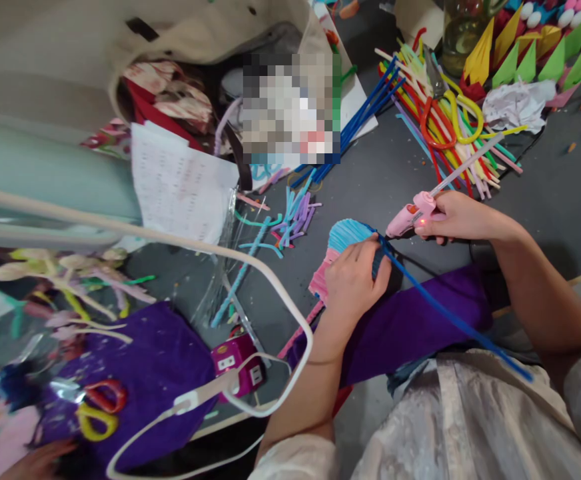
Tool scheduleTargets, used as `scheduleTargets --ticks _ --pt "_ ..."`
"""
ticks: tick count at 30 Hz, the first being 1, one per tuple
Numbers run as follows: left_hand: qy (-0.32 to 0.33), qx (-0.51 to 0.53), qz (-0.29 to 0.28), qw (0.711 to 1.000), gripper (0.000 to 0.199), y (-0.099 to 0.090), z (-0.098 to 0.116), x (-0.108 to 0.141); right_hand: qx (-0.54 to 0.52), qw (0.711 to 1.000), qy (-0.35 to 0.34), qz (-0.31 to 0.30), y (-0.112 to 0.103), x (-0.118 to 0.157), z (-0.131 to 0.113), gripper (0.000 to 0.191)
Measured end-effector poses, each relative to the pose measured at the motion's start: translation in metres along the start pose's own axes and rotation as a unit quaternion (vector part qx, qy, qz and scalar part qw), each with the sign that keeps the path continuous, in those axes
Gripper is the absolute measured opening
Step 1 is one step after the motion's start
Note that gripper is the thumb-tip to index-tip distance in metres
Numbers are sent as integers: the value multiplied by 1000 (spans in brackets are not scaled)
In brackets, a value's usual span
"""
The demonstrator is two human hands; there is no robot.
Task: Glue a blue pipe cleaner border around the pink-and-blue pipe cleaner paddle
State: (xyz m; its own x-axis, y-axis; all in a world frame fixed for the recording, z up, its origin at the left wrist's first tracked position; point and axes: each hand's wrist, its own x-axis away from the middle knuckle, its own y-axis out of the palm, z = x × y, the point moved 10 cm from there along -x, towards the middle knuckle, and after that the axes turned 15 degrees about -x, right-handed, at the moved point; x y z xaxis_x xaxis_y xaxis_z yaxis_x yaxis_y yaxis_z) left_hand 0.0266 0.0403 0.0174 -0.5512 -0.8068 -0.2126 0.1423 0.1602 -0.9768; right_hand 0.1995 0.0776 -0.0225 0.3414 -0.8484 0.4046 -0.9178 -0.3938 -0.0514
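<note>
My left hand (354, 279) presses down on a flat piece of pink and light-blue pipe cleaners (348, 233), fingers bent over its dark-blue edge. A long blue pipe cleaner (450, 313) runs from that edge down to the right, its far end free above my lap. In my right hand (458, 217) is a pink glue gun (410, 215) with a clear glue stick in its back and a small red light. Its nozzle points left, close to the dark-blue edge; whether they touch is hard to tell.
Bundled pipe cleaners (445, 127) lie at the upper right. A pink power socket (238, 367), a white cable (290, 287) and scissors (98, 407) on purple cloth (155, 360) are left. Another person's hand (45, 460) shows at lower left. An open bag (210, 33) stands behind.
</note>
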Motion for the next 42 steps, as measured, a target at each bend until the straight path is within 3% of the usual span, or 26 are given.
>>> scheduleTargets --ticks 7,11,16,20,28,33,42 --pt "-40 -58 -22 997 55 6 11 -1 36 999 2 -7 0 1 -4 24" --pt "-46 -46 -11 998 47 6 16 -3 25 1000 -13 -12 2 2 -3 22" --pt "-62 -2 7 998 29 8 3 -1 4 1000 -19 -13 4 1 -4 17" --pt "-32 47 35 998 20 0 -5 1 2 1000 -9 -4 2 2 -4 15" --pt "12 70 -11 997 11 -7 -4 0 -1 1000 -8 4 0 5 -5 13" --pt "13 85 -56 995 14 -2 -8 1 8 1000 -3 10 0 6 -6 12" --pt "-21 127 -71 989 17 6 -17 2 23 999 -25 -3 2 3 -10 17"
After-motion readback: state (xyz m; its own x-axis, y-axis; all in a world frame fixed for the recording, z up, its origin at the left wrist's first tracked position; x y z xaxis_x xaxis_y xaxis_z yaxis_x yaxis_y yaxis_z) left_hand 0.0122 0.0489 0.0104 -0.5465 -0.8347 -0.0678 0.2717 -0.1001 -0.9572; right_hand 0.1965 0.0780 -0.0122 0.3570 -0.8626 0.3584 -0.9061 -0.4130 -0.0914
